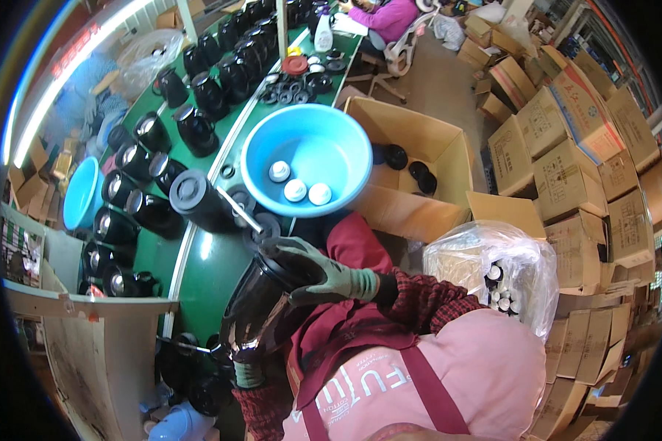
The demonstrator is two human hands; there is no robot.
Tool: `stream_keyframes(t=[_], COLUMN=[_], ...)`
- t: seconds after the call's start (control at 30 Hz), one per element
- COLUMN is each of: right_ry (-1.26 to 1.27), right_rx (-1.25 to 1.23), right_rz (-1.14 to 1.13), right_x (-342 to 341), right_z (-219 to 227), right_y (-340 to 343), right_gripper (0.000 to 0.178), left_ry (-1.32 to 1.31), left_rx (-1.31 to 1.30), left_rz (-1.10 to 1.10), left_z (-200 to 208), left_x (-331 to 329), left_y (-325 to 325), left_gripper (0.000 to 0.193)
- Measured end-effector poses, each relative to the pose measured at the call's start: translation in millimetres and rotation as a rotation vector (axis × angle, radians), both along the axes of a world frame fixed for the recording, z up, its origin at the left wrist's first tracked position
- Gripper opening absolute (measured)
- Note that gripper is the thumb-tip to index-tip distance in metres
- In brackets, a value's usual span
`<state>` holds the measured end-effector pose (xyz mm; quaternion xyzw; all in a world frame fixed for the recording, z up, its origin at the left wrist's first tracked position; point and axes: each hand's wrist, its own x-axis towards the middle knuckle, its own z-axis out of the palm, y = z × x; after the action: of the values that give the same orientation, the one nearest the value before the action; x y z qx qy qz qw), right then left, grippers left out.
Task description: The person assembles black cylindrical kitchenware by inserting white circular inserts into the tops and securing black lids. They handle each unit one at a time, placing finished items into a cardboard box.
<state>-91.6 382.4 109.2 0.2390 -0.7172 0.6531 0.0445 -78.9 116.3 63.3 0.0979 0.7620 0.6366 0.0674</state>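
Observation:
A glossy black thermos jug (257, 309) is tilted in front of my body, its black top toward the belt. My right hand (312, 273), in a grey-green glove, is closed around the jug's top end. At the jug's lower end the cuff of my gloved left hand (248, 373) shows; its fingers are hidden behind the jug. Just beyond my right hand, a black cylindrical part with a round ribbed end (190, 192) and a metal rod (241, 210) lie by the belt edge. A light blue basin (309, 147) beyond them holds three white caps (295, 190).
Many black jugs (196, 129) stand and lie on the green conveyor belt (207, 275). An open carton (419, 132) with black parts is to the right, near a plastic-lined box (493, 257). Stacked cartons (566, 176) line the right side. Another person (390, 18) sits far ahead.

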Motion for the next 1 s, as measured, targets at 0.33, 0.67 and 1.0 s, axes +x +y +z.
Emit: stream_keyframes(t=[0.33,0.67,1.0], right_ry=[-0.188,-0.352,-0.254], right_rx=[-0.350,-0.407,-0.419], right_rz=[0.087,-0.008,-0.009], right_x=[27,28,15], right_z=[13,42,8], right_y=[17,13,14], right_gripper=[0.080,0.069,0.070], left_ry=[0.016,0.112,0.110], left_rx=[-0.037,-0.103,-0.091], left_rz=[-0.005,-0.100,-0.079], left_z=[8,29,28], left_x=[-4,-7,-3], left_y=[3,5,4], left_gripper=[0.071,0.071,0.071])
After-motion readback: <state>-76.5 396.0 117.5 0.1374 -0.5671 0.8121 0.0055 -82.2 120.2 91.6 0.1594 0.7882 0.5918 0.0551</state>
